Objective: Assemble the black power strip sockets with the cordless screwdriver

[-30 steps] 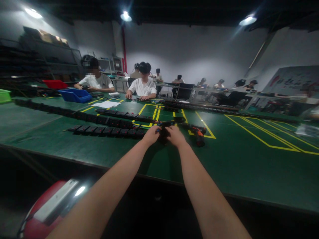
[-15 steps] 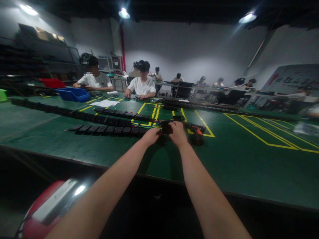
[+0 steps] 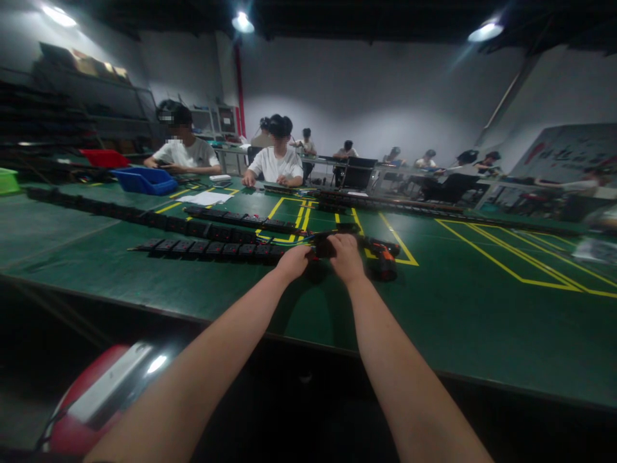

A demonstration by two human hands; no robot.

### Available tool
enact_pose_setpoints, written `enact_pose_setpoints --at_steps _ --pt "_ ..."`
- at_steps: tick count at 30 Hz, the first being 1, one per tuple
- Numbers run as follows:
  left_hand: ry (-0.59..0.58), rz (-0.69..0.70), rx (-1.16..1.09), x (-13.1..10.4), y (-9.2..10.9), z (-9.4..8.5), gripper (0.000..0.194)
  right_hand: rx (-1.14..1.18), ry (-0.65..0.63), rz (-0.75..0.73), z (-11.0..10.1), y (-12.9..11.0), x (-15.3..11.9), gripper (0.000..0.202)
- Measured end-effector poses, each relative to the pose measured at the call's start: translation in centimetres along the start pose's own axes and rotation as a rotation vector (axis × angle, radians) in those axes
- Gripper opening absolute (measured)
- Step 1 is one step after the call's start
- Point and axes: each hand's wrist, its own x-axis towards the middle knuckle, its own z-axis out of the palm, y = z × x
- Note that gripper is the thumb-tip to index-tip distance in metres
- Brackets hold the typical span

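Both of my hands are close together over the green table. My left hand is closed at the near end of a row of black blocks, its fingertips against a dark block. My right hand curls over that same block from the other side. Thin coloured wires run just behind my left hand. Just right of my right hand lies an orange and black power drill. The fingertips and the block's details are dark and partly hidden.
More black block strips lie behind the hands. A blue bin, a red bin and white papers stand farther back left. Two people sit across the table. A red and white object sits below the front edge.
The hands keep nearly the same place and grip on the dark block. The whole view has shifted slightly with the head.
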Motion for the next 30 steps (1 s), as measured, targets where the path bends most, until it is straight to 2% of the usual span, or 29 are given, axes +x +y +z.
enact_pose_setpoints --at_steps 7,12,18,24,30 --pt "-0.027 -0.008 -0.003 -0.04 0.08 -0.25 0.033 -0.017 -0.008 -0.042 -0.39 -0.36 -0.03 0.061" --pt "-0.016 -0.014 0.002 0.17 0.3 -0.15 0.035 -0.048 0.024 0.051 -0.26 -0.22 -0.2 0.06" --pt "-0.028 -0.043 -0.013 -0.04 0.7 -0.43 0.03 -0.016 -0.016 0.023 -0.15 -0.2 -0.07 0.063" --pt "-0.019 -0.021 -0.009 -0.22 0.66 -0.65 0.037 0.006 -0.037 -0.025 -0.09 -0.04 0.03 0.069" --pt "-0.027 0.004 -0.008 -0.11 0.64 -0.41 0.03 -0.025 -0.089 0.028 0.4 0.57 -0.28 0.064"
